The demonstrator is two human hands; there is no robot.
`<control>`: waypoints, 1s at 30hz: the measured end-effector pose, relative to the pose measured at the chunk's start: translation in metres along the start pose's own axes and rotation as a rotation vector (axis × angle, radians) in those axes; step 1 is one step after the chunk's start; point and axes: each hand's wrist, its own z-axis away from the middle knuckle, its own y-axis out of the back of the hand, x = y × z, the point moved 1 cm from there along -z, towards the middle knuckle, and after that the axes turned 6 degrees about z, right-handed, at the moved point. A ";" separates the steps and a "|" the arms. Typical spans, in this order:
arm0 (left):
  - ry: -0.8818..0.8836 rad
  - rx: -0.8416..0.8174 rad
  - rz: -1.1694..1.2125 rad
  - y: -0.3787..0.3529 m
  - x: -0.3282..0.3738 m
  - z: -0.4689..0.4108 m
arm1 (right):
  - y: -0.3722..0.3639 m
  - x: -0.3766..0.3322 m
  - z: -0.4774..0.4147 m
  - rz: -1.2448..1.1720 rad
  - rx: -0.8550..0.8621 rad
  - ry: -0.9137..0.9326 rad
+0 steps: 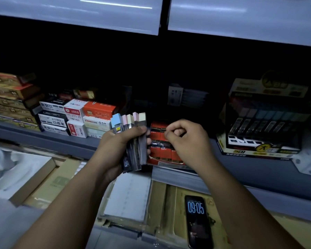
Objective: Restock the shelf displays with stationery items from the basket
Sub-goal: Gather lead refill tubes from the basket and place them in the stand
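Observation:
My left hand (115, 146) grips a fanned bundle of several pencil-lead cases (133, 141) with blue, pink and cream caps, held upright in front of the shelf. My right hand (185, 139) hovers just right of the bundle, fingers curled and pinched together; nothing is visible in them. Behind both hands an orange-red display box (162, 151) sits on the grey shelf (61, 141). At the right stands a yellow display box (262, 123) filled with rows of similar lead cases. The basket is not in view.
Stacked small boxes of refills and staples (75, 119) fill the shelf's left side, with brown patterned boxes (9, 101) at far left. Below the shelf lie cardboard cartons (48, 186), a white pad (129, 196) and a phone (197, 221) showing 09:05. An upper shelf (79, 13) overhangs.

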 end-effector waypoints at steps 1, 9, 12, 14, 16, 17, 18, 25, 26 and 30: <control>-0.004 0.007 -0.008 -0.001 0.000 -0.001 | 0.000 -0.001 0.000 -0.037 -0.005 0.013; -0.043 0.007 -0.091 -0.015 0.007 0.004 | 0.003 -0.027 0.011 -0.393 -0.176 0.104; -0.061 0.013 -0.070 -0.022 0.005 0.007 | 0.008 -0.026 0.014 -0.378 -0.215 0.114; -0.071 0.018 -0.071 -0.024 0.004 0.008 | 0.016 -0.023 0.016 -0.353 -0.188 0.115; -0.073 0.028 -0.066 -0.024 0.003 0.009 | 0.027 -0.015 0.018 -0.235 -0.114 0.109; -0.070 0.030 -0.064 -0.023 0.002 0.009 | 0.032 -0.009 0.019 -0.118 -0.075 0.105; -0.061 0.034 -0.064 -0.021 0.001 0.010 | 0.036 -0.003 0.020 0.030 -0.051 0.093; 0.027 0.109 -0.101 -0.006 -0.013 0.016 | 0.047 0.023 0.028 0.550 0.006 -0.155; 0.037 0.104 -0.071 -0.008 -0.017 0.016 | 0.045 0.023 0.029 0.520 -0.016 -0.163; 0.028 0.161 0.026 -0.005 -0.026 0.009 | 0.037 0.019 0.024 0.485 -0.004 -0.169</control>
